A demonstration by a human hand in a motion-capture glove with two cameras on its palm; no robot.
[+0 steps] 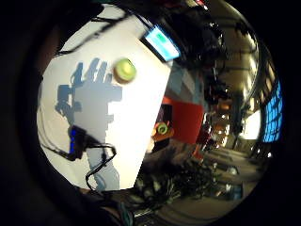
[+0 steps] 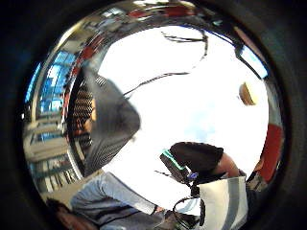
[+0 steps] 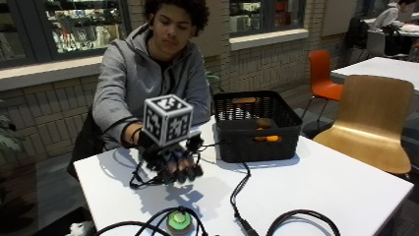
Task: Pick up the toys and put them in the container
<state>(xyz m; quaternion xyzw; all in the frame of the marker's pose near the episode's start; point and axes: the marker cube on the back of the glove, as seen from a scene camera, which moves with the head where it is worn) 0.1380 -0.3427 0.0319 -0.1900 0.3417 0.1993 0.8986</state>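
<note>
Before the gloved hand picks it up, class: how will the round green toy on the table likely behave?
The green toy looks small and disc-like, so probably light. It lies flat on the white table, so it seems unlikely to roll unless tipped on edge. Its rounded rim may slip between the fingers.

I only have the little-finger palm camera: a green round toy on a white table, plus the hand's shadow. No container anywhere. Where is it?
Observer: A black basket stands on the table on the person's side, beside the gloved hand. The green toy lies near the opposite edge.
Operator: Is the hand holding anything?
Observer: No. It hovers above the table, fingers hanging down, nothing in them.
Operator: Anything in the basket?
Observer: Yes, at least two toys show inside it, one of them orange.
</note>
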